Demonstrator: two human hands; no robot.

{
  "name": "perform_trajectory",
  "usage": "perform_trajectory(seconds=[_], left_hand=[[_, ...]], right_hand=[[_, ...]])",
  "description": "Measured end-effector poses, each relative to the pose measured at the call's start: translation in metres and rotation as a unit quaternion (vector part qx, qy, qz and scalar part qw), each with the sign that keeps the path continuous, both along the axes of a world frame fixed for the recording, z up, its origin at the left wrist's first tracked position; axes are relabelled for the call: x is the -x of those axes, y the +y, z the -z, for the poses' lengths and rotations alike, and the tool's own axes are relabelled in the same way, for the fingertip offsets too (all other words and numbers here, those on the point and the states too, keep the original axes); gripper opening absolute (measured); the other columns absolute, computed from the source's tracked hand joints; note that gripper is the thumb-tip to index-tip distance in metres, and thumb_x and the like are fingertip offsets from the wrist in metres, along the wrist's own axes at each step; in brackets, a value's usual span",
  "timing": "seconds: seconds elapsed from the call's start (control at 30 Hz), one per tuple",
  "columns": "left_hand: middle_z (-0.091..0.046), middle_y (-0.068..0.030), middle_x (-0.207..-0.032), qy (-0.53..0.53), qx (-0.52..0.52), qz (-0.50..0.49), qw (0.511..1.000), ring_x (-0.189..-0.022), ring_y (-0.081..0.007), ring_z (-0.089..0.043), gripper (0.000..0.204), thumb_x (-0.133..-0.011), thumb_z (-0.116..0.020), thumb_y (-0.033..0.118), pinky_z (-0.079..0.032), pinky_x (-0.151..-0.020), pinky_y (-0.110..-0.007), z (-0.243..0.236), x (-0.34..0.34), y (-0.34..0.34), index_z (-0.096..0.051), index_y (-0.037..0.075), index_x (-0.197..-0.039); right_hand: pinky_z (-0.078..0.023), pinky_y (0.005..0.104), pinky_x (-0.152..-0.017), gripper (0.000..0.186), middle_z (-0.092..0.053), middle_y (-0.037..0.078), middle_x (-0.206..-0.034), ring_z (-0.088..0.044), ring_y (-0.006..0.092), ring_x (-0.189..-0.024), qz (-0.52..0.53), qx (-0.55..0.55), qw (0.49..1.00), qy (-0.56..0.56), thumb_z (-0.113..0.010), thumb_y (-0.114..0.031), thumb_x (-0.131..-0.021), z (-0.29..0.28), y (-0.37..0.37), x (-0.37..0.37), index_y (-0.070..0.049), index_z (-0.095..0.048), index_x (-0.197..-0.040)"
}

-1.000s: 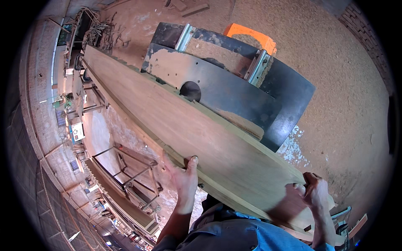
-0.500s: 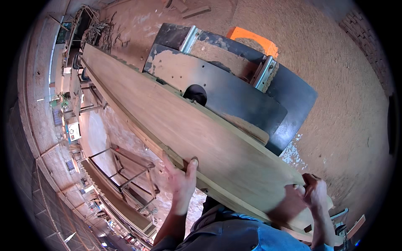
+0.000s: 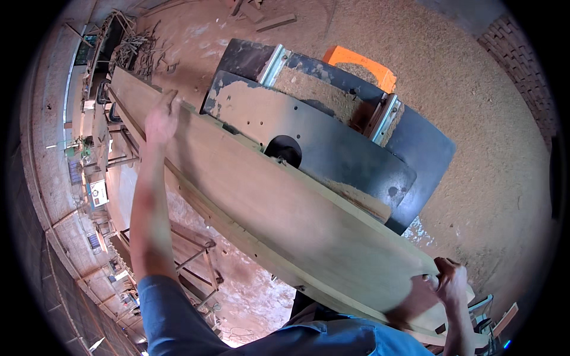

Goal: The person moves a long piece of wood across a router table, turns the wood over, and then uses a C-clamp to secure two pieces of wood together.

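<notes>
A long wooden panel [image 3: 279,207] with raised edge strips lies diagonally in front of me, against the near edge of a dark machine table. My left arm stretches far forward, and my left hand [image 3: 161,121] rests on the panel's far left part with its fingers extended. Close to the panel's right end, my right hand [image 3: 449,280] is closed around its edge, the thumb on top. Beside the panel's long edge, the round opening [image 3: 283,150] of the machine is partly covered; what sits inside is too dark to make out.
The dark machine table [image 3: 332,148] carries sawdust, two metal rails [image 3: 386,118] and an orange piece [image 3: 360,64] behind. Wood offcuts [image 3: 276,22] lie on the dusty floor beyond. A metal frame [image 3: 199,261] stands left, and stacked bricks [image 3: 519,65] are at far right.
My left hand has left the panel's near edge and reached forward onto its far left part. My right hand keeps its hold. The view has shifted slightly.
</notes>
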State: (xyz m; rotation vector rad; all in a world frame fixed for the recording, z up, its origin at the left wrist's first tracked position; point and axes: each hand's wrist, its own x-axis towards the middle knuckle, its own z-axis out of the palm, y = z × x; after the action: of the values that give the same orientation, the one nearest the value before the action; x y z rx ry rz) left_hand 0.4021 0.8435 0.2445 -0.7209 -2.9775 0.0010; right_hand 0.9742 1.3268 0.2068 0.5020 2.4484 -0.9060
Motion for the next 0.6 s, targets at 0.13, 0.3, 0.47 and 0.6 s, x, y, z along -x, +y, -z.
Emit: perform_trajectory(seconds=[0.13, 0.3, 0.47, 0.6], left_hand=[[-0.068, -0.0211, -0.121, -0.075, 0.116, 0.045, 0.989, -0.118, -0.0376, -0.059, 0.042, -0.102, -0.042, 0.03, -0.041, -0.108, -0.044, 0.031, 0.031, -0.009, -0.071, 0.0, -0.108], [-0.07, -0.0197, -0.105, -0.104, 0.024, 0.076, 0.991, -0.108, -0.0374, -0.06, 0.043, -0.097, -0.038, 0.028, -0.041, -0.104, -0.044, 0.051, 0.03, -0.018, -0.07, -0.001, -0.093], [-0.071, -0.0191, -0.1, -0.085, 0.025, 0.079, 0.993, -0.105, -0.0382, -0.061, 0.041, -0.097, -0.039, 0.027, -0.043, -0.1, -0.043, 0.051, 0.03, -0.021, -0.07, -0.001, -0.09], [-0.071, -0.0191, -0.1, -0.079, 0.014, 0.083, 0.993, -0.104, -0.0382, -0.061, 0.041, -0.096, -0.04, 0.027, -0.044, -0.099, -0.043, 0.052, 0.031, -0.025, -0.07, 0.0, -0.09]], right_hand=[[-0.043, 0.0455, -0.055, 0.089, -0.049, 0.016, -0.063, -0.057, 0.0399, -0.06, -0.004, -0.004, 1.0, -0.01, -0.044, -0.088, -0.084, -0.003, 0.0, 0.002, -0.002, -0.053, -0.07], [-0.041, 0.0446, -0.054, 0.09, -0.048, 0.017, -0.064, -0.055, 0.0392, -0.059, 0.018, 0.013, 0.999, -0.024, -0.043, -0.089, -0.085, -0.01, -0.003, 0.008, -0.001, -0.051, -0.069], [-0.04, 0.0439, -0.054, 0.092, -0.045, 0.018, -0.063, -0.054, 0.0392, -0.058, 0.012, 0.021, 0.999, -0.023, -0.041, -0.09, -0.085, -0.008, 0.0, 0.007, 0.0, -0.048, -0.069], [-0.038, 0.0439, -0.053, 0.091, -0.042, 0.017, -0.062, -0.05, 0.0393, -0.056, 0.023, 0.02, 0.999, -0.018, -0.042, -0.089, -0.085, -0.009, 0.0, 0.007, 0.0, -0.045, -0.068]])
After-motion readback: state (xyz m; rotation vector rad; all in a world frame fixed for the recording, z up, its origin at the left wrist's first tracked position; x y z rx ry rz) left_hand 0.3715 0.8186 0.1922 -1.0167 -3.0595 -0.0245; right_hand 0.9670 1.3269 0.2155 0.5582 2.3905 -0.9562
